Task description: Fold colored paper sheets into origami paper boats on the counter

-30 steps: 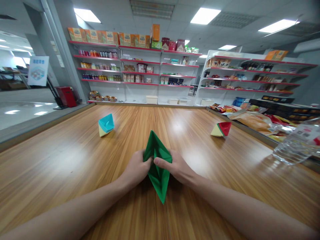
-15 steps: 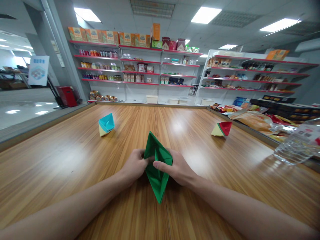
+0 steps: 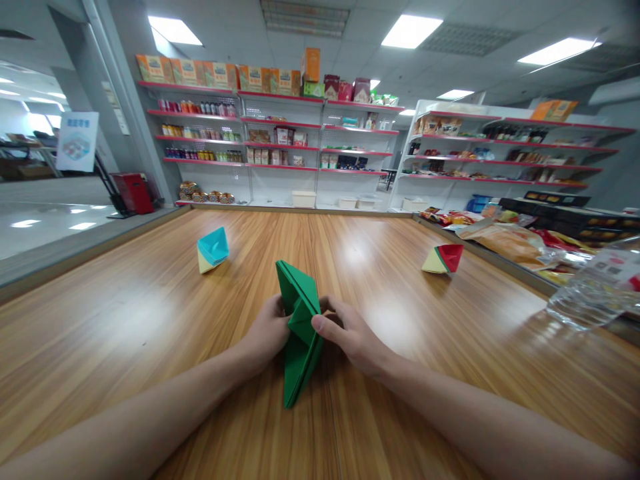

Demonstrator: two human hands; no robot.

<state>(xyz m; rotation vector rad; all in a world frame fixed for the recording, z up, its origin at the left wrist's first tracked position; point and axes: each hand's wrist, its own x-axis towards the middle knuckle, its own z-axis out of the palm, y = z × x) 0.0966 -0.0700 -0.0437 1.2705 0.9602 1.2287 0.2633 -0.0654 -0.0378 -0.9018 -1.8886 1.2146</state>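
A folded green paper shape (image 3: 299,333) stands on edge on the wooden table (image 3: 150,320), its long axis running from far to near. My left hand (image 3: 267,333) pinches its left side at mid-length. My right hand (image 3: 350,337) grips the right side, thumb pressed on the paper. Both hands rest low on the table in the middle of the view.
A teal and yellow paper boat (image 3: 213,249) sits at the far left of the table, a red and yellow one (image 3: 443,258) at the far right. Snack bags (image 3: 505,240) and a crumpled clear plastic bag (image 3: 590,293) lie along the right edge. Stocked shelves (image 3: 270,140) stand behind.
The green paper has been squeezed from an open, wide shape into a narrow, flattened one and tilted to the left; both hands shifted slightly with it.
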